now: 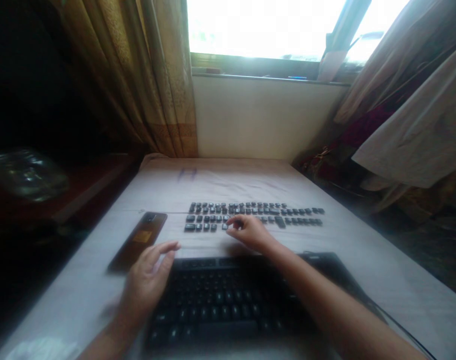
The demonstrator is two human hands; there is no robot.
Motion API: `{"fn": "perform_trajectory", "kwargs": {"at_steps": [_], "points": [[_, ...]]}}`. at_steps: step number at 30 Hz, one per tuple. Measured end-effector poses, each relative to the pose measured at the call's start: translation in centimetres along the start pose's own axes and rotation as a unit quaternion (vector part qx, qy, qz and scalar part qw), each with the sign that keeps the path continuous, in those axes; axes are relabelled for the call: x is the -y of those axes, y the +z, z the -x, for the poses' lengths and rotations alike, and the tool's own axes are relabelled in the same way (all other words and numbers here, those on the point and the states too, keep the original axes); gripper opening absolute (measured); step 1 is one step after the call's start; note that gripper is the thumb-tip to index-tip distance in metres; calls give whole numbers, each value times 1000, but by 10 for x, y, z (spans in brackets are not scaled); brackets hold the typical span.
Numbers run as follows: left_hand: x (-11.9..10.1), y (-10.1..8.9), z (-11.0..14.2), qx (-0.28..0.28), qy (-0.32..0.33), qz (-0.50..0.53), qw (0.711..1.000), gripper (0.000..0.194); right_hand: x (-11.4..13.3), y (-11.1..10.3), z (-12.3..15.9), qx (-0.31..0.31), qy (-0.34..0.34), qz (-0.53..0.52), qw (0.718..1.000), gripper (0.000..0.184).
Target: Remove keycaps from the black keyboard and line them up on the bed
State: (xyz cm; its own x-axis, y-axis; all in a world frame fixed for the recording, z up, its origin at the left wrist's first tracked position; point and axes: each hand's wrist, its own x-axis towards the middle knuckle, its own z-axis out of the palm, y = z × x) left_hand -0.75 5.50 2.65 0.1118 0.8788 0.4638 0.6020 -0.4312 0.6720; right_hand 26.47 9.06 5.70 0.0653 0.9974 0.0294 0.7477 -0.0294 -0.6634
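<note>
Rows of loose black keycaps (pixel 211 219) lie on the pale cloth beyond a black keyboard (pixel 228 329). My right hand (pixel 248 232) reaches over the keyboard to the lowest row, with its thumb and index finger pinched at a keycap (pixel 225 227) that rests on or just above the cloth. Part of the rows is hidden behind that hand. Over the keyboard's upper left corner hovers my left hand (pixel 152 270), its fingers loosely curved, thumb and index apart, holding nothing. The near part of the keyboard is blurred, and my right forearm covers some of its right side.
A brown phone (pixel 137 242) lies left of the keyboard, close to my left hand. From the keyboard's right side a cable (pixel 404 332) runs toward me. Curtains (pixel 156 75) and a window (pixel 265 30) stand behind; cloth (pixel 419 135) hangs at the right.
</note>
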Motion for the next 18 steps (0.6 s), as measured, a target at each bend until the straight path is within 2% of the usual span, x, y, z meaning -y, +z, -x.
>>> {"fn": "perform_trajectory", "kwargs": {"at_steps": [5, 18], "points": [[12, 3, 0, 11, -83, 31, 996, 38, -5, 17, -16, 8, 20, 48, 999, 23], [14, 7, 1, 30, -106, 28, 994, 41, -6, 21, -20, 30, 8, 78, 997, 26]]}}
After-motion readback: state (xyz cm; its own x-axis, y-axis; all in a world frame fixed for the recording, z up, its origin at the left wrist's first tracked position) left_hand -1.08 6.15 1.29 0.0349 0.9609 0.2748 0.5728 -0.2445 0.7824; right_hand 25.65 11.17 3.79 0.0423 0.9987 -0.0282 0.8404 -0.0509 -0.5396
